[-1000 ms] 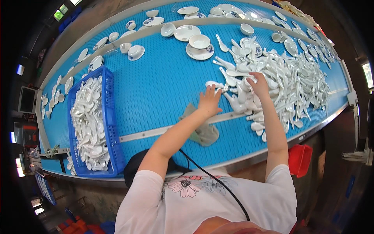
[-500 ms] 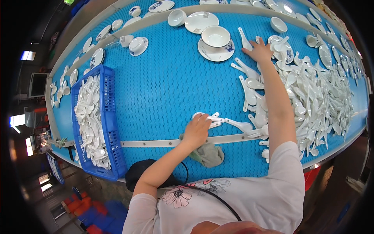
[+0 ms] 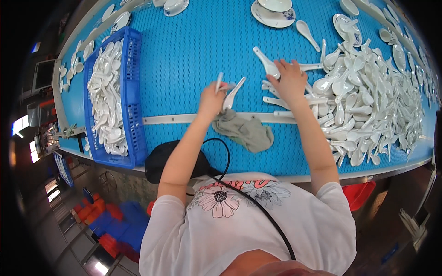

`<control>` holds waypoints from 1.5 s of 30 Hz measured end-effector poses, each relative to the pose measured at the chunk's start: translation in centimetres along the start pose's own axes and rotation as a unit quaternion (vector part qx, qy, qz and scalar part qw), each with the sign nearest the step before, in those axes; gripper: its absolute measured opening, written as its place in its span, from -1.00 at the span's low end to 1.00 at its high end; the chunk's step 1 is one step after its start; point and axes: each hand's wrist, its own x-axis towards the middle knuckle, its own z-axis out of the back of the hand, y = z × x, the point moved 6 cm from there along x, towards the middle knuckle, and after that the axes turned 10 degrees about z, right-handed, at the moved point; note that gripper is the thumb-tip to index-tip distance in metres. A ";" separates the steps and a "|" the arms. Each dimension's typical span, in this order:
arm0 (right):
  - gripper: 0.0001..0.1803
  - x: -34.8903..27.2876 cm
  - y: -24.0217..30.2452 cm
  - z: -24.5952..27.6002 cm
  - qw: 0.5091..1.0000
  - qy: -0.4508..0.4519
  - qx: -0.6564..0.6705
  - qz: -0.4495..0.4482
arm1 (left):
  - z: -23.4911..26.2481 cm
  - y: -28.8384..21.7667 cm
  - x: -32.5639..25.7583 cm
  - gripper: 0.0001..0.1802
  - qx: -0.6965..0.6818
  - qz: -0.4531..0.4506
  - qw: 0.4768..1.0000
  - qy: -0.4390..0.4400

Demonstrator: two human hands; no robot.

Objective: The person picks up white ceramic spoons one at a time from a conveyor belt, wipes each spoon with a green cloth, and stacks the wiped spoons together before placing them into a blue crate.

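Observation:
My left hand (image 3: 212, 100) is closed around a white ceramic soup spoon (image 3: 219, 82), its end poking up past the fingers. Just right of that hand, another white spoon (image 3: 234, 93) slants beside a crumpled grey-green cloth (image 3: 244, 131). My right hand (image 3: 291, 83) reaches down at the left edge of a large heap of white spoons (image 3: 363, 99). Its thumb and forefinger close on the bowl end of a spoon (image 3: 263, 60) whose handle points up and left. Other spoons lie partly hidden beneath that palm.
A blue plastic basket (image 3: 133, 96) full of white spoons stands at the left on the blue belt (image 3: 184, 55). Beyond my hands are a single spoon (image 3: 307, 34), a patterned plate (image 3: 271, 20) under a bowl, and other dishes. A metal strip (image 3: 170, 118) crosses the belt near me.
My right hand has come back toward me and left, bringing a spoon from the far side. My left hand has shifted left. The view has tilted, so the belt's contents sit higher.

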 end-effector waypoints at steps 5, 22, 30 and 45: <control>-0.57 -4.3 6.0 0.4 0.997 -0.029 0.070 0.022 | 0.9 2.0 -1.4 -0.64 -0.585 0.292 0.743 0.142; -0.78 -10.0 7.7 3.8 0.629 -0.153 0.694 -0.315 | 0.6 -1.2 -9.6 -0.46 -0.582 0.176 0.752 0.254; -0.66 -7.1 12.4 6.0 0.869 -0.019 0.488 -0.081 | 1.1 2.8 -13.1 -0.71 -0.614 0.277 0.706 0.218; -0.71 -1.0 12.2 0.7 0.893 -0.027 0.434 -0.112 | 1.4 4.3 -13.4 -0.58 -0.657 0.271 0.680 0.181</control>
